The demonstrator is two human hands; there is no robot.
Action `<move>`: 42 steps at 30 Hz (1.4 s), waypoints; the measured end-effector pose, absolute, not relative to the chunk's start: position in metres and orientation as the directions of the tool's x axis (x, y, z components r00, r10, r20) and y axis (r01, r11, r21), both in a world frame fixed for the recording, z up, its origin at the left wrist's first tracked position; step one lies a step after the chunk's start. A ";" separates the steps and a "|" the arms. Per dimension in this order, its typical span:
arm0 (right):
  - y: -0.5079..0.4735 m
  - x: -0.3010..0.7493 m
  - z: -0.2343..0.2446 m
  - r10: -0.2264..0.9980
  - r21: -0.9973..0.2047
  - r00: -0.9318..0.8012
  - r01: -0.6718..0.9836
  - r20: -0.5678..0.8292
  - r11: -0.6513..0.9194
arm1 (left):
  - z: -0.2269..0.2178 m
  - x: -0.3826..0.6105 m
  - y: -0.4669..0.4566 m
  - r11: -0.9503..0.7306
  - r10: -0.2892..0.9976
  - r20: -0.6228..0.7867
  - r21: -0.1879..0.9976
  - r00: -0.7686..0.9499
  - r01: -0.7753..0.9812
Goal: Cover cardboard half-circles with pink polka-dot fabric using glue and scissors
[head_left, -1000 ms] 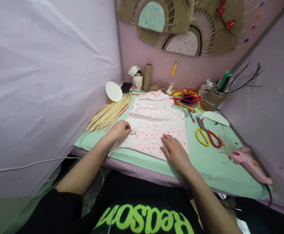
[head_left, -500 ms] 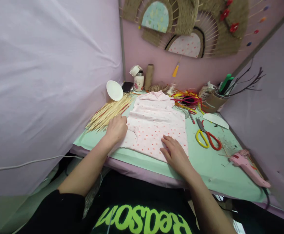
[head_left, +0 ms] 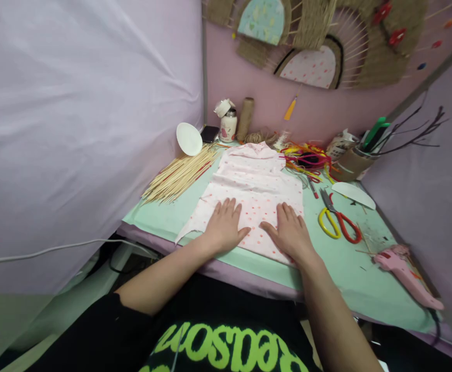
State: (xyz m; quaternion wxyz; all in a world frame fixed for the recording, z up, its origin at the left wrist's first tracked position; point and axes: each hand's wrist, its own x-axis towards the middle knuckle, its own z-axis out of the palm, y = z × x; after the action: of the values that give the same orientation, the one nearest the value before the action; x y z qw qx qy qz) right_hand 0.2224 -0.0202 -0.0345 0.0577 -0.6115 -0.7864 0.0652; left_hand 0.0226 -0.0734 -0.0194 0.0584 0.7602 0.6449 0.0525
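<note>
A pale pink piece of cloth with red dots [head_left: 255,182] lies spread over the green tabletop, reaching close to the front edge. It looks like a small garment, with a pointed corner at its lower left. My left hand [head_left: 226,225] rests flat on the lower middle of the cloth, fingers spread and pointing away from me. To its right, my right hand [head_left: 290,230] presses flat near the cloth's right edge, thumb out toward the left one. Neither hand grips anything.
Thin wooden sticks [head_left: 181,173] lie left, below a white paper oval [head_left: 189,139]. Scissors with yellow and red handles [head_left: 338,219] and a pink glue gun [head_left: 406,276] lie right. Behind stand a bottle [head_left: 228,126], a twine spool [head_left: 245,120], coloured cords [head_left: 307,156] and a pen holder [head_left: 353,163].
My left hand has left the cloth's left edge, moved right and opened flat on it. The right hand has spread wider. The lower left corner now lies flatter and further out.
</note>
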 end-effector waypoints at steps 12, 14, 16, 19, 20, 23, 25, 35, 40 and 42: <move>-0.021 0.221 -0.031 0.984 -0.165 -0.172 0.973 -0.055 0.161 | -0.022 -0.003 -0.073 0.111 0.994 -0.035 0.132 -0.108 0.985; -0.020 0.222 -0.030 0.983 -0.176 -0.174 0.971 -0.054 0.162 | -0.022 -0.012 -0.073 0.111 0.994 -0.015 0.123 -0.110 0.986; -0.021 0.224 -0.027 0.985 -0.193 -0.171 0.968 -0.031 0.162 | -0.021 -0.019 -0.074 0.109 0.993 0.028 0.113 -0.112 0.988; -0.031 0.228 -0.020 0.985 -0.214 -0.159 0.962 0.070 0.171 | -0.017 -0.020 -0.080 0.060 0.986 0.146 0.112 -0.076 0.992; -0.038 0.230 -0.018 0.979 -0.215 -0.172 0.958 0.110 0.192 | -0.016 -0.019 -0.083 0.011 0.981 0.191 0.111 -0.032 0.994; -0.063 0.230 -0.017 0.940 -0.179 -0.300 0.928 0.164 0.327 | -0.015 -0.010 -0.094 -0.201 0.949 0.267 0.092 0.170 0.975; -0.081 0.229 -0.020 0.907 -0.143 -0.401 0.898 0.127 0.417 | -0.018 -0.003 -0.103 -0.320 0.925 0.239 0.079 0.294 0.944; -0.130 0.223 -0.023 0.799 -0.060 -0.596 0.797 0.072 0.600 | -0.015 0.016 -0.136 -0.514 0.851 -0.063 0.108 0.522 0.851; -0.133 0.220 -0.023 0.760 -0.120 -0.649 0.756 -0.008 0.644 | -0.015 0.018 -0.145 -0.495 0.839 -0.169 0.157 0.518 0.854; -0.136 0.223 -0.027 0.766 -0.143 -0.642 0.761 -0.028 0.633 | -0.016 0.017 -0.150 -0.457 0.860 -0.174 0.157 0.480 0.876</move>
State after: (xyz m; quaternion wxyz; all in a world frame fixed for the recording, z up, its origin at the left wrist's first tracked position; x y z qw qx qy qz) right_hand 0.2232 -0.1359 -0.0266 0.0179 -0.4226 -0.9034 0.0707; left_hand 0.0168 -0.1495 -0.0163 0.1126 0.8528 0.5088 -0.0348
